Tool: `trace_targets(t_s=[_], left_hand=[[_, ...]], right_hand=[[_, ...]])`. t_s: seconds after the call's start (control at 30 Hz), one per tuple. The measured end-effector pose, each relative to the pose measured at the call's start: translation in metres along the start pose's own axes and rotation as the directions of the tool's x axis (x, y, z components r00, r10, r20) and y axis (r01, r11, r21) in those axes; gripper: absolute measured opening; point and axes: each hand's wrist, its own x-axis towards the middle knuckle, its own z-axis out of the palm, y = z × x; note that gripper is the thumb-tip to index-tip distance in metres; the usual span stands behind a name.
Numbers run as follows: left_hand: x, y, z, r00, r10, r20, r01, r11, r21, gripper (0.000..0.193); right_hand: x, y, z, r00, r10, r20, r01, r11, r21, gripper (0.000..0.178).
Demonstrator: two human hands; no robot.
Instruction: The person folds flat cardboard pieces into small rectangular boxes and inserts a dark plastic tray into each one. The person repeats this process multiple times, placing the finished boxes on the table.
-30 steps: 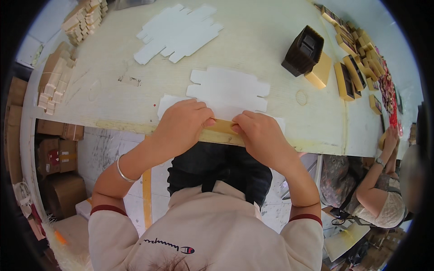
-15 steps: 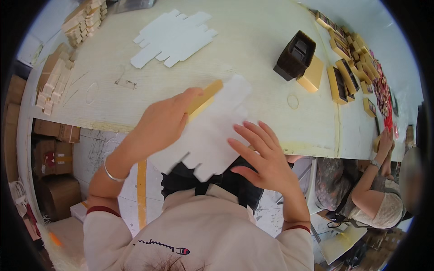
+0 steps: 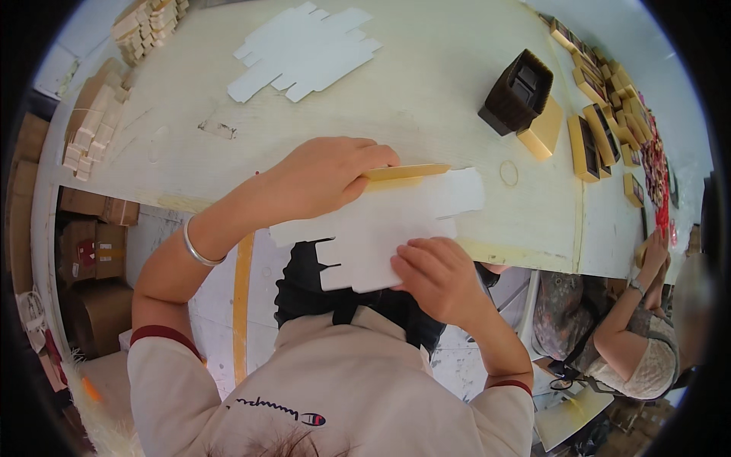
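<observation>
A flat cardboard box blank (image 3: 373, 236), white on its upper face and notched along its ends, lies across the table's front edge and over my lap. My left hand (image 3: 324, 175) is closed on its far side, where a narrow gold panel (image 3: 411, 172) stands folded up. With fingers curled, my right hand (image 3: 442, 278) grips the near right edge; its thumb is hidden. Farther back on the table lie more white box blanks (image 3: 304, 53), apart from both hands.
Nested dark brown trays (image 3: 518, 91) stand by a gold box (image 3: 542, 128) at the right. Several gold boxes (image 3: 585, 148) line the far right, where another person's hands (image 3: 653, 255) are at work. Folded cardboard pieces (image 3: 95, 129) are stacked at the left table edge (image 3: 164, 199).
The box blank has turned clockwise, so its gold panel now runs nearly straight across. My left hand moved right with it. My right hand went from spread fingers to gripping the near edge.
</observation>
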Motion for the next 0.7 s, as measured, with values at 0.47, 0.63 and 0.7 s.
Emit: trace_targets(t_s=[0.47, 0.63, 0.7], left_hand=[[0.006, 0.003, 0.0, 1.0, 0.007, 0.017, -0.007, 1.0, 0.017, 0.032], [0.004, 0.006, 0.0, 1.0, -0.003, 0.01, 0.003, 1.0, 0.002, 0.031], [0.008, 0.01, 0.0, 0.999, -0.025, 0.039, 0.024, 0.999, 0.03, 0.03]], right_hand=[[0.013, 0.001, 0.009, 0.994, 0.089, 0.063, -0.08, 0.988, -0.131, 0.025], [0.049, 0.02, -0.008, 0.899, 0.257, 0.354, -0.278, 0.961, 0.01, 0.011], [0.06, 0.035, -0.003, 0.868, 0.28, 0.411, -0.324, 0.945, 0.041, 0.008]])
